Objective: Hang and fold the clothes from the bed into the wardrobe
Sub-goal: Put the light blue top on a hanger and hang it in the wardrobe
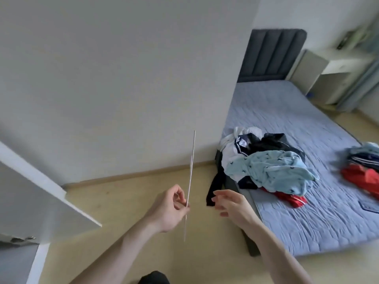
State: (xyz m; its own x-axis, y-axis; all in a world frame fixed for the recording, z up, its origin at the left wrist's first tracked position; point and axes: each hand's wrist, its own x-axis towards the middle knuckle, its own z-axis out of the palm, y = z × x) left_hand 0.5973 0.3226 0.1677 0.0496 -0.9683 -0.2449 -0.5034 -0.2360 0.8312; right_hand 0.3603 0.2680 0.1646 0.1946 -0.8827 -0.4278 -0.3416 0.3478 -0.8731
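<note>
White and seen edge-on, the thin hanger [190,181] stands nearly upright, pinched low on its length by the left hand [170,208]. The right hand [229,202] is relaxed, holds nothing and is the nearer to the clothes pile [266,162], which lies ahead and to the right on the bed [307,212].

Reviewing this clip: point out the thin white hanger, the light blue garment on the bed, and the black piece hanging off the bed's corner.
thin white hanger [190,173]: head view, mid-shaft, seen edge-on.
light blue garment [272,171]: head view, middle of the crumpled cloth.
black piece [215,185]: head view, dangling strip over the floor.
</note>
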